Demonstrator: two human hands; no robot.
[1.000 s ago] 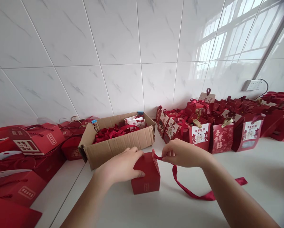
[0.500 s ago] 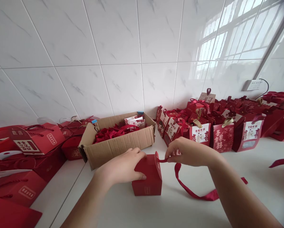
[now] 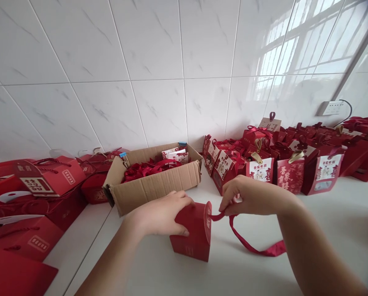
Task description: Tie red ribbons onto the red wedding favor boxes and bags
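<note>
A small red gift box (image 3: 192, 237) stands on the white counter (image 3: 332, 230) in front of me. My left hand (image 3: 161, 213) grips its top from the left, fingers curled over the lid and thumb on the front face. A red ribbon (image 3: 251, 246) runs out of the box's upright top flap, loops down across the counter and passes behind my right forearm. My right hand (image 3: 248, 196) pinches that ribbon just right of the flap, fingers closed.
An open cardboard carton (image 3: 155, 184) with red ribbons and printed tags sits behind the box. Several finished red gift boxes (image 3: 290, 172) with tags line the tiled wall at right. Larger red handled boxes (image 3: 45, 183) pile up at left. A wall socket (image 3: 331, 107) is at far right.
My right hand has drawn the ribbon further through the flap and moved slightly right and down. The box has tilted a little under my left hand. The view shifted slightly.
</note>
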